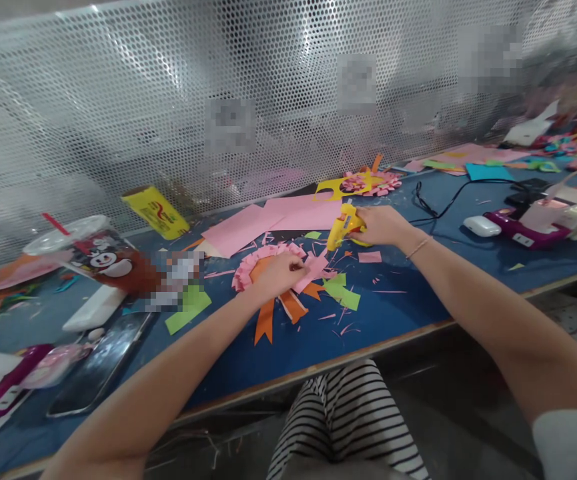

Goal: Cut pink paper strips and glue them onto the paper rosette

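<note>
My right hand [383,225] is wrapped round a yellow hot glue gun [341,230], its nozzle tipped down over a pink paper strip [314,269]. Fingers pinched, my left hand [281,273] holds the near end of that strip. Under my left hand lies a paper rosette [242,275] with a pleated pink rim and an orange middle, which my hand partly covers. Orange ribbon tails [265,321] spread from it towards me. Whether the nozzle touches the strip I cannot tell.
Pink sheets [298,215], green scraps [343,292] and a second rosette [372,181] lie around. To the left stand a drink cup [103,257] and a yellow box [157,212], near a phone [101,363]. A black cable [433,212] runs at right. Behind rises a perforated metal screen [288,87].
</note>
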`<state>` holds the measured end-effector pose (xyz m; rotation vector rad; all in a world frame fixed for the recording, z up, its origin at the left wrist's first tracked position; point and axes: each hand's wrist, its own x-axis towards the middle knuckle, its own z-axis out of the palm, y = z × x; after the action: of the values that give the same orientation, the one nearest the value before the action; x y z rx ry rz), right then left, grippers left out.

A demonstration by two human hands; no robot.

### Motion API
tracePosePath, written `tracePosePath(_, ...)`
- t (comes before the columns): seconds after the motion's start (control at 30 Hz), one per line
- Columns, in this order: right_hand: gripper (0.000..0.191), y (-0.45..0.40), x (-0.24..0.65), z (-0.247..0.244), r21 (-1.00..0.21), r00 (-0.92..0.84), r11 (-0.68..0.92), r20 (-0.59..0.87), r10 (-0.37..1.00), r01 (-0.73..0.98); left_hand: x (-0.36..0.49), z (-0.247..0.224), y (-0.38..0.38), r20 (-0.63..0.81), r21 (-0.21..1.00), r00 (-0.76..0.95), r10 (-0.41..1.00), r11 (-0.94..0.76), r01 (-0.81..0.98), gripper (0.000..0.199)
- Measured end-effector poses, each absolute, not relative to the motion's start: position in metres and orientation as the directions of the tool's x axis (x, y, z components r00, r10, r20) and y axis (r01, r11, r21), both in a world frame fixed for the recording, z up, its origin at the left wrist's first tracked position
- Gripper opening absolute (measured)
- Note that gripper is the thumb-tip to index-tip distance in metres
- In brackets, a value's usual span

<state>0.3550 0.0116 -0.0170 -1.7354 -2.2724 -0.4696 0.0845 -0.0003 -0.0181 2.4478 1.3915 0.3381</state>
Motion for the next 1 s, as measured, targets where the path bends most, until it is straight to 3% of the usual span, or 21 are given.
tracePosePath(0.1,0.054,0.011,0.354,-0.016,0.068,-0.217,0.208,0.42,0.881,0.976,0.084,-0.017,-0.001,0.053,0.332,0.502,0.863,-0.489,0.807,0.02)
tracePosePath(0.27,0.053,0.009,0.354,-0.014,0.019,-0.184,0.198,0.468,0.865,0.98,0.083,-0.017,-0.004,0.064,0.382,0.453,0.889,-0.441,0.812,0.015)
tracePosePath(0.63,0.054,0.01,0.356,-0.015,0.027,-0.18,0.19,0.464,0.867,0.981,0.083,-0.026,-0.003,0.122,0.273,0.444,0.888,-0.46,0.845,0.018)
tracePosePath(1.0,0.053,0.009,0.354,-0.014,0.017,-0.181,0.195,0.461,0.869,0.981,0.088,-0.02,-0.008,0.13,0.24,0.476,0.87,-0.493,0.836,0.019)
